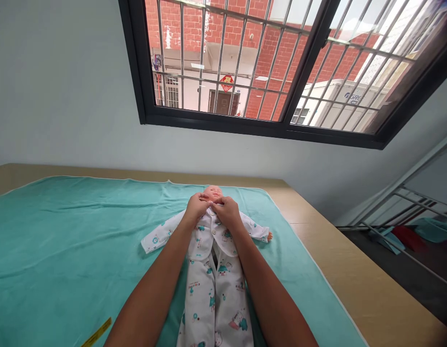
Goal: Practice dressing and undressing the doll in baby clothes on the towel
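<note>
A baby doll lies on its back on a teal cloth, head toward the window. It wears a white printed romper that hangs open down the front. My left hand and my right hand meet at the doll's neck. Both hands pinch the romper's collar edges just under the chin, fingers closed on the fabric.
The teal cloth covers a wooden table set against a pale wall. A barred window is above. A yellow strip lies at the cloth's near left. Metal frames and coloured items sit on the floor at right.
</note>
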`<state>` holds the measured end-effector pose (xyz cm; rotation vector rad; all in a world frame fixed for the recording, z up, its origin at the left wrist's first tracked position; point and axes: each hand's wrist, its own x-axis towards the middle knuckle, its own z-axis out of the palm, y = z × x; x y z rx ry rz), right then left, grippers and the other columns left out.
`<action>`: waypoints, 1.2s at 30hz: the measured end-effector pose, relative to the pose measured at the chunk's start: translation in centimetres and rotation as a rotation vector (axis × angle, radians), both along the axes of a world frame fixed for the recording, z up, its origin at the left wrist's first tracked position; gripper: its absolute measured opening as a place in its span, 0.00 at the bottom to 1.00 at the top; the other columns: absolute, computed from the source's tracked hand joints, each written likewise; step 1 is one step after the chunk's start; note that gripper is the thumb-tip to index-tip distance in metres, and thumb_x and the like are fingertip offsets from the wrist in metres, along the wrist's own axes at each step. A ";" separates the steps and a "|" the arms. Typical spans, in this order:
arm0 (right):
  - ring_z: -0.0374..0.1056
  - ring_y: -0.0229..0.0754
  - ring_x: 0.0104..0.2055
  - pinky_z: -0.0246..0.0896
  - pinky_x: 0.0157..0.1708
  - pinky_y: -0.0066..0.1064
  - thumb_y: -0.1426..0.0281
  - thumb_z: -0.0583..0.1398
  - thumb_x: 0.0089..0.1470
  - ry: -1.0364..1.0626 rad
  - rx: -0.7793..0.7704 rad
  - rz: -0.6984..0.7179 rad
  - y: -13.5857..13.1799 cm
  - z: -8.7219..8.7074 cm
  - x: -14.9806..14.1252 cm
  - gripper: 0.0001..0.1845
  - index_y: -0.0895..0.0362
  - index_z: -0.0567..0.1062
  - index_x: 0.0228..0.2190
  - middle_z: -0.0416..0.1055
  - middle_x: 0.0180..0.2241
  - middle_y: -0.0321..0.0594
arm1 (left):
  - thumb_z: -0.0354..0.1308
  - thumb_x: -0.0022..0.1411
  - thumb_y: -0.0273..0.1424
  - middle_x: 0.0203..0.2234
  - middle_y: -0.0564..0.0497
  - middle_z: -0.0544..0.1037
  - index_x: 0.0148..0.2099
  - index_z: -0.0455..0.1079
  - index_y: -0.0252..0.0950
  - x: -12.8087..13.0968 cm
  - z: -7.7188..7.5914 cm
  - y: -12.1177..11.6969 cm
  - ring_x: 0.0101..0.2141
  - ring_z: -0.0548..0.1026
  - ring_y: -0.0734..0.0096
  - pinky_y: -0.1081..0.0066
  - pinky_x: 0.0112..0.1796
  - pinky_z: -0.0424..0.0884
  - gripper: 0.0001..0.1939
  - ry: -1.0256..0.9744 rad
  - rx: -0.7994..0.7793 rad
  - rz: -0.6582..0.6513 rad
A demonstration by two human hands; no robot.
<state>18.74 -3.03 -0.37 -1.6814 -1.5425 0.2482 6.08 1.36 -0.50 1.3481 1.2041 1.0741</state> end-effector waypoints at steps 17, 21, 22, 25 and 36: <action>0.67 0.38 0.31 0.57 0.34 0.26 0.72 0.60 0.49 -0.052 -0.078 0.002 0.1 0.2 -0.1 0.09 0.59 0.80 0.24 0.73 0.25 0.38 | 0.61 0.46 0.20 0.21 0.55 0.74 0.38 0.70 0.32 0.3 -0.2 0.3 0.25 0.73 0.73 0.74 0.31 0.69 0.14 -0.077 -0.046 -0.014; 0.68 0.40 0.36 0.60 0.39 0.27 0.71 0.60 0.49 -0.034 -0.049 -0.023 0.3 -0.1 0.0 0.09 0.59 0.81 0.31 0.75 0.32 0.40 | 0.61 0.46 0.21 0.19 0.57 0.73 0.39 0.69 0.33 0.2 -0.2 0.1 0.21 0.70 0.76 0.75 0.28 0.67 0.15 -0.112 -0.043 -0.041; 0.68 0.40 0.38 0.60 0.41 0.27 0.72 0.61 0.49 -0.018 -0.026 -0.020 0.4 -0.2 0.0 0.12 0.58 0.81 0.36 0.74 0.36 0.41 | 0.61 0.46 0.21 0.19 0.57 0.72 0.39 0.69 0.33 0.1 -0.2 0.1 0.20 0.68 0.77 0.76 0.27 0.66 0.15 -0.118 -0.041 -0.048; 0.68 0.41 0.43 0.60 0.47 0.29 0.73 0.60 0.50 0.017 -0.001 0.033 0.5 -0.5 0.1 0.16 0.55 0.79 0.42 0.73 0.41 0.42 | 0.62 0.46 0.21 0.18 0.58 0.71 0.39 0.68 0.34 -0.1 0.0 -0.1 0.19 0.66 0.79 0.77 0.25 0.63 0.16 -0.137 -0.034 -0.066; 0.62 0.40 0.37 0.56 0.40 0.30 0.67 0.54 0.53 0.052 0.038 0.071 0.9 -1.2 0.7 0.08 0.57 0.72 0.29 0.69 0.32 0.38 | 0.62 0.50 0.28 0.27 0.49 0.78 0.40 0.74 0.30 -1.0 0.8 -0.3 0.26 0.71 0.74 0.75 0.30 0.66 0.13 -0.140 -0.035 -0.179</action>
